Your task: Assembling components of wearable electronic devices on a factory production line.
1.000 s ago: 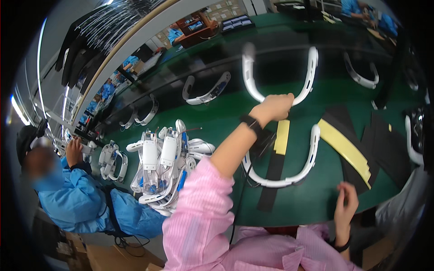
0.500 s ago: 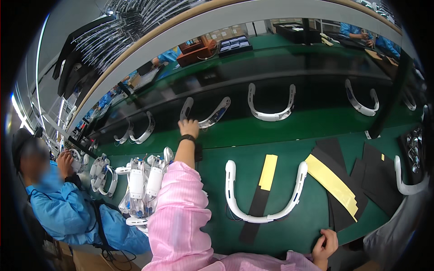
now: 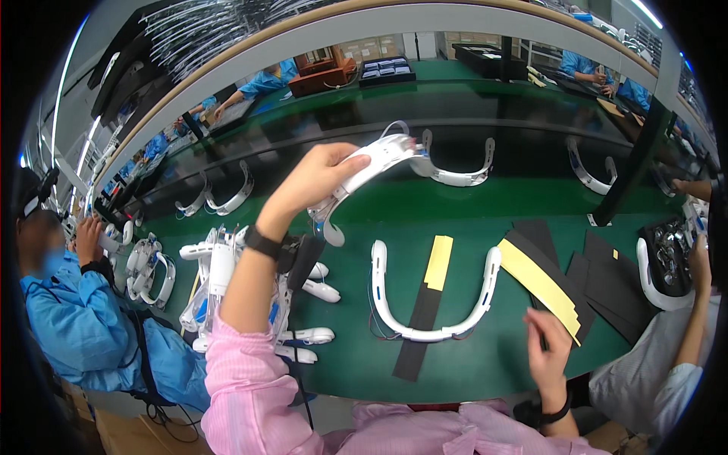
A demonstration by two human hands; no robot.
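Observation:
My left hand [image 3: 315,180], thumb on top, grips a white U-shaped neckband device [image 3: 378,157] raised above the bench. Its near arm hangs down past my fingers, and a thin clear loop stands up from its top. My right hand [image 3: 549,345] hovers over the bench's near right part, fingers loosely bent and apart, holding nothing. Between my hands another white neckband [image 3: 413,332] lies with its curve toward me, across a black strip [image 3: 409,365] with a yellow end [image 3: 438,264]. Nearest my right hand are fanned yellow strips [image 3: 540,288] on black sheets [image 3: 618,292].
A pile of white neckbands [image 3: 220,273] sits left of my forearm. More neckbands [image 3: 461,180] rest along the dark conveyor beyond. A dark post [image 3: 633,163] rises at right. Co-workers sit at left [image 3: 98,326] and right; a black tray of parts [image 3: 667,254] stands at right.
My left hand has lifted a neckband off the far strip and brought it nearer and to the right. My right hand has risen from the bench edge. A co-worker's hands have appeared at right.

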